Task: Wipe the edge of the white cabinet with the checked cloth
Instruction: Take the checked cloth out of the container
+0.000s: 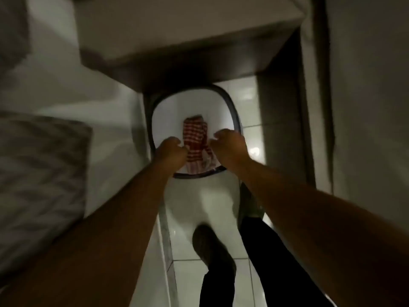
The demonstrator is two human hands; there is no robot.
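Note:
The red-and-white checked cloth [195,140] lies bunched inside a white laundry hamper [205,202] with a dark rim, and its near end reaches that rim. My left hand [170,150] is a closed fist touching the cloth's left edge. My right hand [231,147] hovers at the cloth's right edge with curled fingers; blur hides whether it grips. The white cabinet [177,23] juts out above and beyond the hamper, its lower edge in shadow.
A striped pillow [39,173] on a white bed fills the left side. On the right stands a grey wall or door frame [318,107]. Glossy white floor tiles [247,96] surround the hamper. My dark-trousered legs and a foot [210,247] stand just behind it.

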